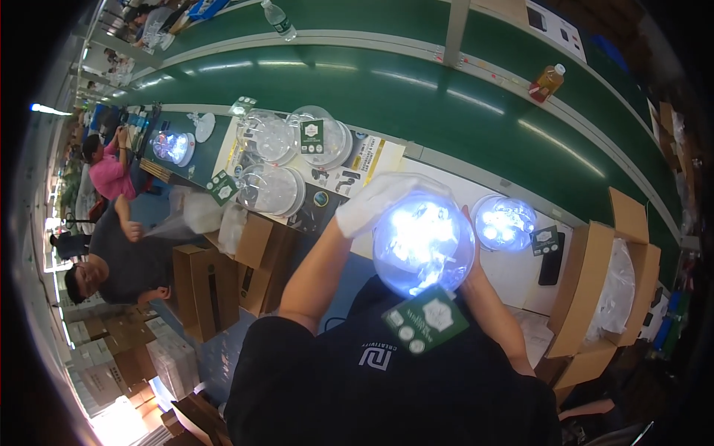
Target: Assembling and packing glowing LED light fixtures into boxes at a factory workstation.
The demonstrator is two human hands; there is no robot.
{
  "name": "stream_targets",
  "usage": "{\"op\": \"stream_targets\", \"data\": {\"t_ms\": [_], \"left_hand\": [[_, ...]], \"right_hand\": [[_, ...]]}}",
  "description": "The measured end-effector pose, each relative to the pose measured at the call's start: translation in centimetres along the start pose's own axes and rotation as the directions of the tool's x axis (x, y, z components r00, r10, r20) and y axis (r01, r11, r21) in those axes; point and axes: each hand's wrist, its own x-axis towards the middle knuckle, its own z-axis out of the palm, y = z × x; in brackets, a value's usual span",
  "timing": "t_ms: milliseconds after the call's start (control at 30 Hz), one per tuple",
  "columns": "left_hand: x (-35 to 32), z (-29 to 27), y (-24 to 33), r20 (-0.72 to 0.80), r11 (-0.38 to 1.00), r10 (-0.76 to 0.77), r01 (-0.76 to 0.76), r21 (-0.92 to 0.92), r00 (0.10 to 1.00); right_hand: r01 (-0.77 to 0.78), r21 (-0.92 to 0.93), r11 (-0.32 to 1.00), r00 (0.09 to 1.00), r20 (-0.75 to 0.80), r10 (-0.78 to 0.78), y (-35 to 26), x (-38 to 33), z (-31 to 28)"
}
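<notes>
Close in front of my chest is a clear dome lamp [422,241], lit bright white inside. A green square tag [422,321] hangs from its lower side. My left hand [379,202], in a white glove, grips the dome's upper left side. Along its right edge, my right hand [474,260] holds the lamp too; most of those fingers are hidden behind it. A second lit dome lamp [506,223] lies on the bench just to the right, its green tag [545,240] beside a black phone [550,267]. The glare hides what is inside the held dome.
Several unlit clear domes [271,189] lie on the bench at left. At right stands an open carton [584,286] with plastic wrap. Brown boxes [204,290] stand by a co-worker [123,256] in a dark shirt, who handles a clear bag. A green conveyor [357,89] runs behind.
</notes>
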Motion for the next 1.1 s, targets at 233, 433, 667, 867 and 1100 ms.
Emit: {"op": "stream_targets", "data": {"t_ms": [233, 433, 667, 867, 1100], "left_hand": [[-3.7, 5.9, -1.4, -0.488, 0.954, 0.275, -0.169, 0.249, 0.828], [-6.4, 7.8, -3.3, -0.501, 0.891, 0.358, -0.127, 0.437, 0.788], [-3.4, 2.5, 2.2, -0.288, 0.964, 0.133, -0.056, 0.261, 0.948], [-4.7, 4.9, 2.2, -0.559, 0.967, 0.219, -0.104, 0.231, 0.799], [-7.4, 6.9, -0.7, -0.422, 0.735, 0.519, -0.137, 0.664, 0.743]], "right_hand": [[0.078, -0.294, 0.953, 0.986, -0.120, -0.118, -1.2, -0.1, 2.9], [0.009, -0.165, 0.986, 0.974, -0.222, -0.046, -1.6, 1.5, 2.2], [0.226, -0.301, 0.927, 0.942, -0.173, -0.286, -1.3, 1.7, -1.0], [0.402, -0.352, 0.846, 0.831, -0.248, -0.498, -0.1, 0.2, 1.5], [0.479, -0.269, 0.836, 0.799, -0.261, -0.542, -0.2, 0.2, 0.8]]}}
